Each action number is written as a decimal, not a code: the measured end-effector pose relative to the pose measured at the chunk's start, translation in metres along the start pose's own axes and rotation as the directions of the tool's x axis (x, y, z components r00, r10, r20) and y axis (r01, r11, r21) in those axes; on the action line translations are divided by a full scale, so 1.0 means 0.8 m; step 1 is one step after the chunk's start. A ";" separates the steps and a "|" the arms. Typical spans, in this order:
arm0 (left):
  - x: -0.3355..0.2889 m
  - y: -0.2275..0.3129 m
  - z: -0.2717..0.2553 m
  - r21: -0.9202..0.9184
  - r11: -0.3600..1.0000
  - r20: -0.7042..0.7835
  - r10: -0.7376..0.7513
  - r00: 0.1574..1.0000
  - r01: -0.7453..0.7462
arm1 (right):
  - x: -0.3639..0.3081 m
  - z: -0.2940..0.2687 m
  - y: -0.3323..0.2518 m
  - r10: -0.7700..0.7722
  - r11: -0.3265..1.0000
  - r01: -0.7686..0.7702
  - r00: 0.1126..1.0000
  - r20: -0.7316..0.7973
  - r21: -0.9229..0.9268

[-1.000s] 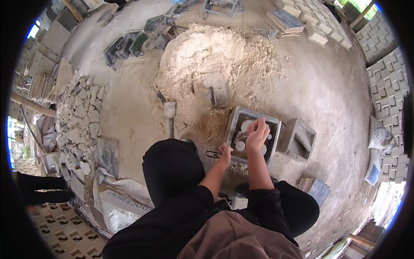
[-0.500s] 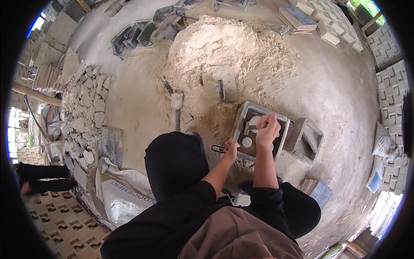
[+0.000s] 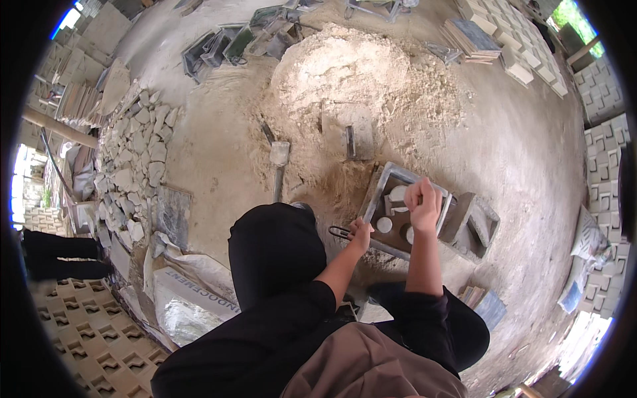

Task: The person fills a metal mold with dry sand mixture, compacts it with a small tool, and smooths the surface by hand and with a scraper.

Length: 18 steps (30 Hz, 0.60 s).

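Note:
A rectangular metal mould (image 3: 375, 188) lies on the ground before me, with sandy brown material inside. Set in it are pale shapes, among them a round disc (image 3: 384, 225) and a larger piece (image 3: 398, 194) partly covered by my hand. My left hand (image 3: 360, 233) is closed at the mould's near left corner, gripping the base of its dark loop handle (image 3: 339, 232). Over the mould's right half, my right hand (image 3: 423, 203) is held in a fist. Whatever its fingers may hold is hidden.
A second grey mould (image 3: 471, 227) stands close on the right. Beyond lies a sand heap (image 3: 345, 66), with a trowel-like tool (image 3: 279, 156) nearer me. Rubble (image 3: 129, 172) and a torn cement bag (image 3: 196, 295) are left; patterned blocks (image 3: 86, 325) stand lower left. A person's dark-clad legs (image 3: 63, 255) show there.
The whole view has shifted a little, so the scene sits slightly farther right. Both hands keep nearly the same places at the mould.

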<state>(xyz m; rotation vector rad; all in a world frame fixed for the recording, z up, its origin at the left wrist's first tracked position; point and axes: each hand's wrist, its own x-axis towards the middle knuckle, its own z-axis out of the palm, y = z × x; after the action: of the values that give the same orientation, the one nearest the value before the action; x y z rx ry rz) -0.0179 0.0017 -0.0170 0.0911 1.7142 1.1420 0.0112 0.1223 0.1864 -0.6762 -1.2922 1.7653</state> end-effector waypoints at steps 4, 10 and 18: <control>-0.005 0.003 0.004 -0.014 0.999 0.027 -0.044 0.999 0.045 | -0.017 -0.035 0.013 0.022 0.999 -0.012 0.967 0.254 -0.041; -0.007 0.003 -0.002 0.044 0.998 0.016 -0.048 0.999 0.048 | -0.039 -0.042 -0.011 -0.019 0.999 0.027 0.979 0.204 -0.037; -0.003 0.001 0.005 0.021 0.997 0.016 -0.080 0.997 0.080 | -0.062 -0.047 -0.010 -0.109 0.990 0.125 0.968 0.224 -0.059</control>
<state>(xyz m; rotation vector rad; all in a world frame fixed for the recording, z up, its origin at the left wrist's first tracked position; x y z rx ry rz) -0.0140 0.0034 -0.0147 0.0436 1.7001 1.0621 0.0691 0.0994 0.1793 -0.4419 -1.5203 1.7402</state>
